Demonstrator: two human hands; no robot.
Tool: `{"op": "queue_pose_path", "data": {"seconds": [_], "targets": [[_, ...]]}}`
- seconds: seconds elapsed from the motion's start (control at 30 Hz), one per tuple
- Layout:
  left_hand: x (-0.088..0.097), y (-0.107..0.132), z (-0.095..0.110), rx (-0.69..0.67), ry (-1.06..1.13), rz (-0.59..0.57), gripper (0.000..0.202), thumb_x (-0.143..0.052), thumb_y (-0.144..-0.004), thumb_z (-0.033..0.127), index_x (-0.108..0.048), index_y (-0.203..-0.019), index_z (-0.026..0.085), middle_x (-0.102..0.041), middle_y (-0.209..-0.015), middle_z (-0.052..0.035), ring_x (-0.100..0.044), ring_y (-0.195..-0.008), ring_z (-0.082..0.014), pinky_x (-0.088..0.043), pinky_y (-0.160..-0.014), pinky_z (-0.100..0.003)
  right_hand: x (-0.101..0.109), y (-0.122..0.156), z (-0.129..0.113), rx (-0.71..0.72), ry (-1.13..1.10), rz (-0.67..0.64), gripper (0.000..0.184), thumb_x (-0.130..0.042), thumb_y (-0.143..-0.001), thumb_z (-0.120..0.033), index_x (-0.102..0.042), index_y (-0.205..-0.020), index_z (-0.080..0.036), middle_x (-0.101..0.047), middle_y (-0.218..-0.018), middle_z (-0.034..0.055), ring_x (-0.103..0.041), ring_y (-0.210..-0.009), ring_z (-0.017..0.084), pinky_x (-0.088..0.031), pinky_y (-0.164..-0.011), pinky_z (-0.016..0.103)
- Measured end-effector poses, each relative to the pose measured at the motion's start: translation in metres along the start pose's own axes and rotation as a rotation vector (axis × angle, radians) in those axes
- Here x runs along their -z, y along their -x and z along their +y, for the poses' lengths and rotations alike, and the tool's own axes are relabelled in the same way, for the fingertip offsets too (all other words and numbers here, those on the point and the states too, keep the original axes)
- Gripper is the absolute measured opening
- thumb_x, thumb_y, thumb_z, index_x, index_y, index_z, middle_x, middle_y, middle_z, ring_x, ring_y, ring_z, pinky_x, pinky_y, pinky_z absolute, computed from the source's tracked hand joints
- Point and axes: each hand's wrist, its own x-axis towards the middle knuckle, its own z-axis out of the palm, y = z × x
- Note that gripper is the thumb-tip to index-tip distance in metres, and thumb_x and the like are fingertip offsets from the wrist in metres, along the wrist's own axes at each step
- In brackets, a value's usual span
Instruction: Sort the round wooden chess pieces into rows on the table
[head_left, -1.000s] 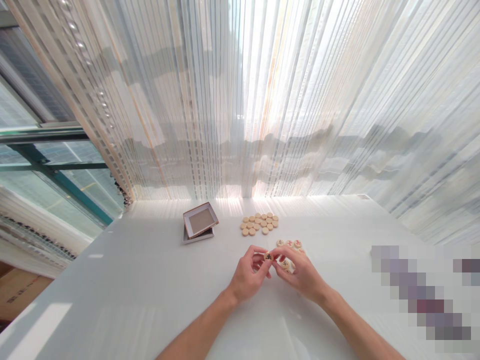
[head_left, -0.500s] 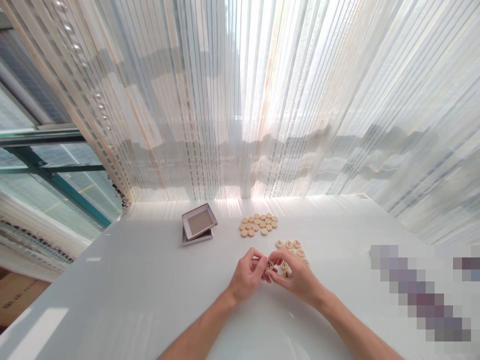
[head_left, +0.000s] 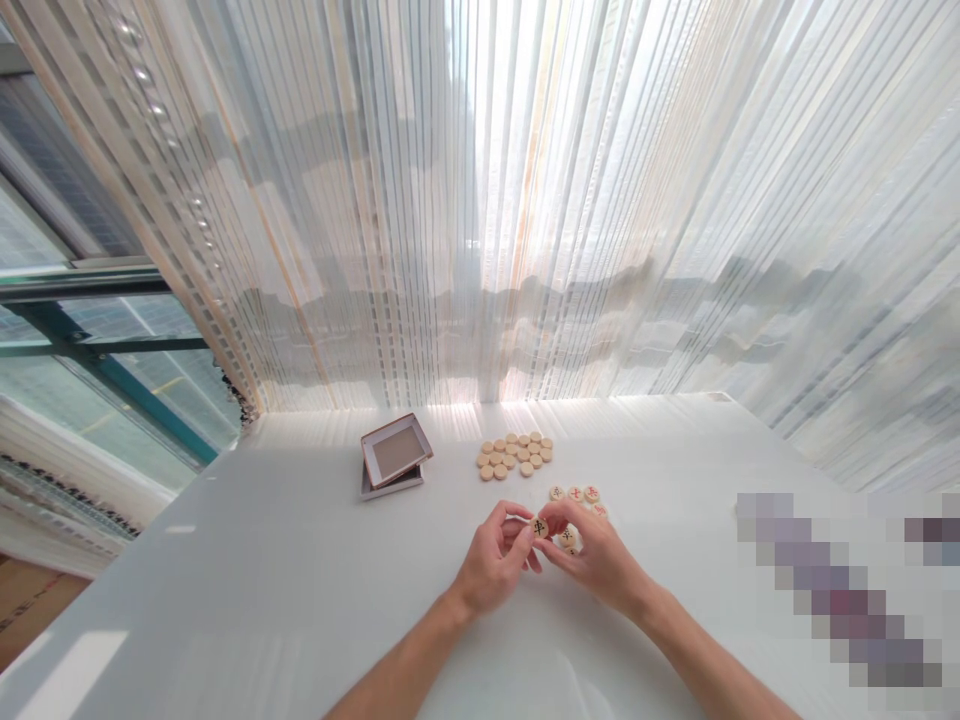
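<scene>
My left hand [head_left: 491, 560] and my right hand [head_left: 596, 555] meet above a white table [head_left: 300, 580]. Between their fingertips they pinch a small round wooden game piece [head_left: 539, 526] with a dark character on its face. Just behind my right hand lie several pale discs with red or dark characters [head_left: 576, 494]. Farther back sits a cluster of several plain tan discs [head_left: 516, 454].
A small open box with a brown rim [head_left: 395, 453] rests on its lid at the back left of the table. Sheer striped curtains [head_left: 525, 220] hang behind the table. A window frame [head_left: 97, 350] shows at the left. A blurred patch covers the right edge.
Both hands have stayed together around the piece, shifting slightly toward me and lower in view. The piece's marked face stays turned up.
</scene>
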Motion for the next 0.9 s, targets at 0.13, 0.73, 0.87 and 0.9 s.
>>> {"op": "queue_pose_path", "data": {"seconds": [0.13, 0.73, 0.87, 0.9], "targets": [[0.0, 0.0, 0.0, -0.008, -0.015, 0.013, 0.033, -0.057, -0.096, 0.048, -0.052, -0.108, 0.017, -0.07, -0.08, -0.0044, -0.066, -0.063, -0.0142, -0.05, -0.061, -0.025, 0.003, 0.0, -0.007, -0.004, 0.007, -0.042, 0.014, -0.06, -0.091, -0.023, -0.059, -0.105, -0.025, -0.066, -0.084, 0.002, -0.065, -0.077, 0.018, -0.053, -0.071, 0.031], [-0.003, 0.004, 0.008, -0.077, -0.153, -0.019, 0.033, -0.061, -0.095, 0.043, -0.053, -0.115, 0.018, -0.07, -0.096, -0.0082, -0.067, -0.068, -0.0151, -0.053, -0.064, -0.026, 0.007, -0.002, -0.01, -0.089, -0.079, -0.08, 0.007, -0.052, -0.096, -0.023, -0.057, -0.1, -0.024, -0.064, -0.084, 0.0024, -0.063, -0.078, 0.018, -0.052, -0.067, 0.03], [-0.004, 0.005, 0.01, -0.106, -0.211, -0.049, 0.03, -0.06, -0.095, 0.041, -0.054, -0.115, 0.019, -0.072, -0.097, -0.0089, -0.067, -0.068, -0.0153, -0.052, -0.064, -0.026, 0.005, -0.002, -0.004, -0.082, -0.087, -0.059, 0.009, -0.055, -0.097, -0.028, -0.058, -0.09, -0.023, -0.064, -0.077, 0.001, -0.062, -0.071, 0.016, -0.051, -0.068, 0.03], [-0.004, 0.006, 0.01, -0.112, -0.226, -0.055, 0.029, -0.06, -0.096, 0.04, -0.054, -0.114, 0.019, -0.073, -0.096, -0.0088, -0.067, -0.067, -0.0153, -0.052, -0.064, -0.026, 0.004, -0.002, -0.003, -0.087, -0.091, -0.058, 0.011, -0.054, -0.098, -0.03, -0.058, -0.089, -0.023, -0.064, -0.075, 0.0008, -0.062, -0.07, 0.016, -0.051, -0.066, 0.03]]}}
